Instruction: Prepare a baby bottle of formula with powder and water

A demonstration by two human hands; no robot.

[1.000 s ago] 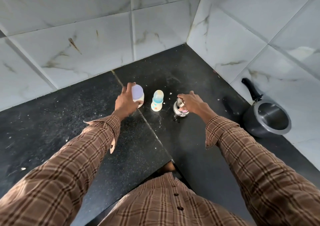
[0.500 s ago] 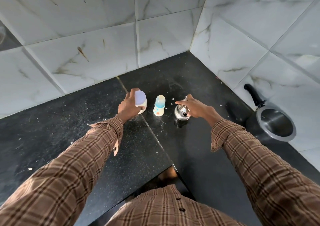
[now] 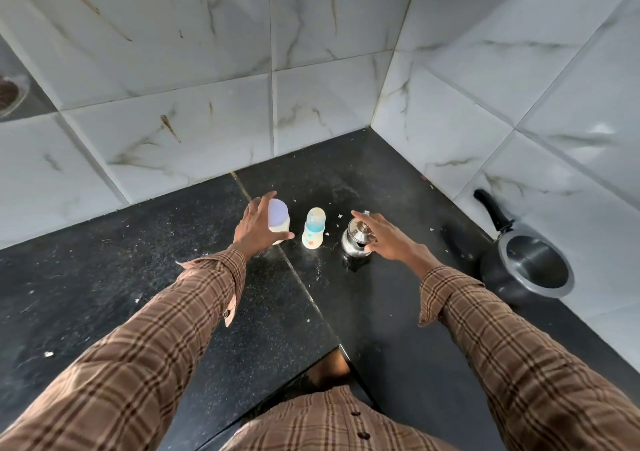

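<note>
A black stone counter fills the lower and middle frame, running back into a corner of white marbled wall tiles. At the right edge of the frame a dark saucepan with a black handle sits against the wall, well apart from the work. Near the middle of the frame three small things stand in a row: a powder container with a pale lilac lid on the left, the capped baby bottle upright in the centre, and a small steel kettle on the right. The left hand is spread, fingers apart, thumb and forefinger bracketing the container without a firm grip that I can see. The right hand is likewise spread, fingertips over the kettle's lid; whether they touch it I cannot tell. The task looks barely begun, since the bottle is capped and untouched. To do this step well, close the left fingers low around the container body, not its lid, and steady the kettle before lifting, so neither knocks the light bottle between them. White crumbs dot the counter nearby.
</note>
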